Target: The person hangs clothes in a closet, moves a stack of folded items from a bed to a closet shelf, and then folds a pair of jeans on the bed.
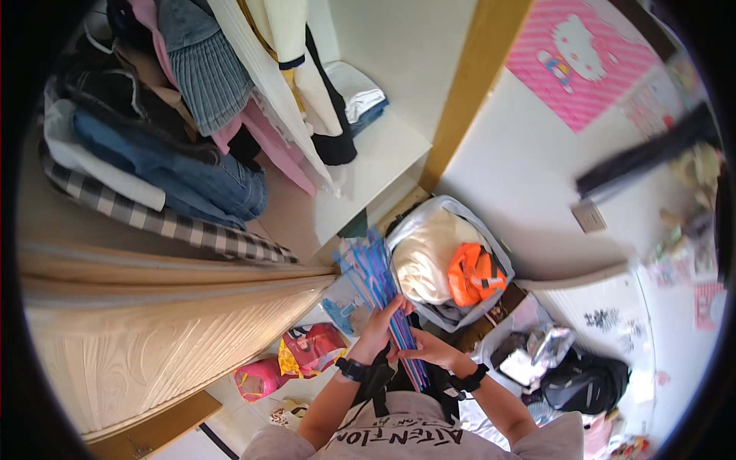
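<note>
A thick bundle of thin plastic clothes hangers [368, 270], mostly blue, purple and pink, slants across the space before my chest. My left hand [380, 323] wraps around its middle, thumb on top. Lower down the bundle, my right hand [430, 348] grips it with bent fingers. Just beyond the hangers stands a pale grey fabric storage bag [464, 208], open at the top. Cream cloth [422, 250] and an orange bag with dark stripes [472, 277] lie inside it. A black strap band sits on each of my wrists.
At upper left, denim, white and checked clothes [218, 172] hang in an open wardrobe. Folded items rest on its white shelf [382, 155]. A wooden door [172, 339] stands at left, near red and pink bags [313, 348] on the floor. A black backpack [583, 382] lies at right.
</note>
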The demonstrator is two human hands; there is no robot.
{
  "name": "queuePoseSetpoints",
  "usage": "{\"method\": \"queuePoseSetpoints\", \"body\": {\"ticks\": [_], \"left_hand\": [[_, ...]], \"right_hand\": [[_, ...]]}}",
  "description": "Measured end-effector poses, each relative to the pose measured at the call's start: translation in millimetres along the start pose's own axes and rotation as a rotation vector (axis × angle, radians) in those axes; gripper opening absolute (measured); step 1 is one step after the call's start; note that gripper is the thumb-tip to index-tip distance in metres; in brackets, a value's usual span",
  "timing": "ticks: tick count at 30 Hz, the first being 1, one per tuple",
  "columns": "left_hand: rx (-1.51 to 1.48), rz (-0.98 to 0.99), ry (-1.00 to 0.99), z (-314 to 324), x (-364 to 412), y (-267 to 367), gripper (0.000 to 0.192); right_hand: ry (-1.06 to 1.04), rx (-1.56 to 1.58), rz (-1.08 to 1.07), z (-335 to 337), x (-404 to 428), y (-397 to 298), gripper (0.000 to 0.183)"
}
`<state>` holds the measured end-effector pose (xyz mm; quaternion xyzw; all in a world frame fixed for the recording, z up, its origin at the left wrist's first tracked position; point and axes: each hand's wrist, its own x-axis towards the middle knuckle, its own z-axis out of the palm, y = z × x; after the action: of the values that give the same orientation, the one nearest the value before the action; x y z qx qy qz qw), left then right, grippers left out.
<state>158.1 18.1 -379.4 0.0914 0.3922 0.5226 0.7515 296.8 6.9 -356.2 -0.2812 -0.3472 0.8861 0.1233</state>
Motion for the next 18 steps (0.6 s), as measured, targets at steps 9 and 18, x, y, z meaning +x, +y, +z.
{"method": "queuePoseSetpoints", "body": {"ticks": [9, 18], "left_hand": [[0.244, -0.244, -0.383, 52.7, -49.1, -10.6, 0.023], [0.245, -0.499, -0.475, 56.2, -68.2, -50.3, 0.018]], "right_hand": [[0.378, 0.175, -0.336, 78.2, -55.2, 38.3, 0.016], [0.558, 0.239, -0.499, 103.4, -92.6, 71.5, 0.01]]}}
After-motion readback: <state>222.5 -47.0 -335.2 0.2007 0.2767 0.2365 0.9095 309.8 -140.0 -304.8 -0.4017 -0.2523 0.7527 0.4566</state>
